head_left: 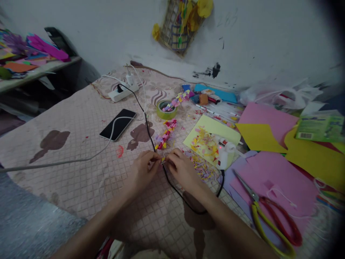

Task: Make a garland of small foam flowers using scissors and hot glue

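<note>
My left hand (147, 166) and my right hand (179, 165) meet over the middle of the cloth, fingertips pinched close together. Between them is a thin white string (164, 158) with a small yellow paper piece (162, 160) on it. Just beyond my fingers lies a strand of pink, red and yellow paper pieces (166, 133). Another pink and lilac paper strand (178, 100) rests across a roll of green tape (166, 109). A pile of tiny paper scraps (203, 167) spreads to the right of my right hand.
A white glue gun (223, 153) lies on a pale yellow sheet (212, 126), its black cord (148, 126) passing under my hands. Large scissors (254, 198) rest on pink paper (269, 172) at right. A phone (118, 124) and a power strip (123, 92) lie at left.
</note>
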